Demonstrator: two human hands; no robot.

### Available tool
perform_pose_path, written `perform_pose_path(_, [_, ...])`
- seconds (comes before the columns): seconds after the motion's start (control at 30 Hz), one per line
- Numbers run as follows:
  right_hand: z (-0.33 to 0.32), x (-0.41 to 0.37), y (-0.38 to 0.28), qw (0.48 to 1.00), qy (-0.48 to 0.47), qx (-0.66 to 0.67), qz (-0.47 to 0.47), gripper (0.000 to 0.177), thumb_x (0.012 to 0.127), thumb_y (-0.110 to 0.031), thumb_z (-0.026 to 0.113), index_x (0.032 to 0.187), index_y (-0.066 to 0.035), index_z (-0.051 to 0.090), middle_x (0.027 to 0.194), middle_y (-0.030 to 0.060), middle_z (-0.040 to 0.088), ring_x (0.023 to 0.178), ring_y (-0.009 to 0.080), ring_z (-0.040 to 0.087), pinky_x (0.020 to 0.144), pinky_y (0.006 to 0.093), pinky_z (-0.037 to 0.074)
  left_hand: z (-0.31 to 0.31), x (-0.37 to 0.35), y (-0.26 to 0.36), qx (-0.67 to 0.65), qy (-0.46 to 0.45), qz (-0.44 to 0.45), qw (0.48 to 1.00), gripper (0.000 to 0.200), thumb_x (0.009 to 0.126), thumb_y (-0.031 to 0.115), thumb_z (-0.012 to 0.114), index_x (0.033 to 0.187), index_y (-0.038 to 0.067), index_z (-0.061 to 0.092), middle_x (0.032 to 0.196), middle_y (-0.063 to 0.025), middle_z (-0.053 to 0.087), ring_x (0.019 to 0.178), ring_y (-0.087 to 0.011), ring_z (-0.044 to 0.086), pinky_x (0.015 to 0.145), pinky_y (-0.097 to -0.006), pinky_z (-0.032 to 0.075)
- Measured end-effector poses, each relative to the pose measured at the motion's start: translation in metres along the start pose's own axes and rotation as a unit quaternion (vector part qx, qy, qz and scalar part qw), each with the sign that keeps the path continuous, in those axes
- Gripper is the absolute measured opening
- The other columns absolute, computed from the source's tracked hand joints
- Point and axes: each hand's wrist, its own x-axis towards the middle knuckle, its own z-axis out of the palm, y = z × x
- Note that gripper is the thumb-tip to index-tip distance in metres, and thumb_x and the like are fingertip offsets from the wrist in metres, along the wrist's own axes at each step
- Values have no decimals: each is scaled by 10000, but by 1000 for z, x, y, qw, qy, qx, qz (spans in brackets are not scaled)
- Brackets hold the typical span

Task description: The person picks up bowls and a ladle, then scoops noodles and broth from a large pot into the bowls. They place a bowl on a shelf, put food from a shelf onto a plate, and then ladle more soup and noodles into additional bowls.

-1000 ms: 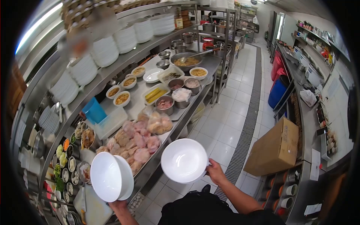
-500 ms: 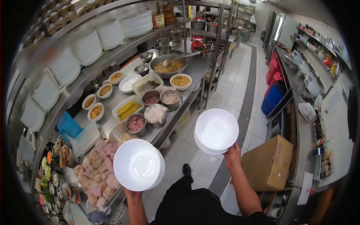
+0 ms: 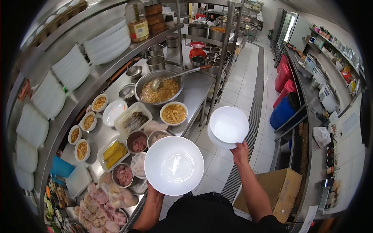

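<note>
Low in front of me, my left hand [image 3: 154, 194] grips a large white bowl [image 3: 174, 166] from beneath, its hollow facing up. Most of those fingers are hidden behind the bowl. My right hand [image 3: 240, 152] is closed on the near rim of another white bowl [image 3: 228, 125], held over the aisle; a second rim shows under it. Both upper bowls look empty inside. Beside the left bowl, on the steel counter, stand a pot of pale meat [image 3: 123, 174] and a plastic-wrapped container [image 3: 138, 165].
A metal basin of noodle-like food [image 3: 159, 91] with a ladle [image 3: 155, 83] sits farther along the counter, near a filled white bowl [image 3: 173, 113]. Raw chicken [image 3: 101, 209] lies at lower left. Stacked white dishes [image 3: 108, 42] line the shelf. A cardboard box [image 3: 285, 192] stands at right.
I have advanced along the aisle, so the counter's basin and pots appear closer. The left bowl has shifted right in view, covering part of the pots; both hands keep their hold.
</note>
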Motion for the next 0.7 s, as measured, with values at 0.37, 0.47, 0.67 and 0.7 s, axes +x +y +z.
perform_pose_path(0.37, [67,268,35,987,-82,-50,130,411,884,-42,526,1285,-104,456,1028,71,620,778,177,620,634,318,526,105,58,-84,-32,85,83,992,416,954,279,513,1270,8,511,1182,-155,603,1014,-294,630,803,-405,570])
perform_pose_path(0.47, [89,330,41,976,-120,-67,167,387,890,-39,524,1266,-108,469,1022,78,622,758,182,616,612,317,516,127,59,-113,-53,130,114,983,415,953,279,513,1267,8,512,1179,-155,605,1012,-294,631,798,-403,572])
perform_pose_path(0.67, [123,424,70,958,-158,-96,220,330,895,-44,527,1219,-100,492,990,68,633,763,194,618,599,322,498,147,73,-166,-67,279,119,951,398,967,287,478,1257,17,518,1157,-147,613,998,-287,639,790,-401,574])
perform_pose_path(0.7, [132,440,75,956,-163,-101,224,330,895,-44,527,1219,-100,492,990,68,633,763,194,618,599,322,498,151,81,-172,-81,277,138,948,398,969,276,478,1269,16,511,1161,-148,612,997,-283,641,794,-394,573])
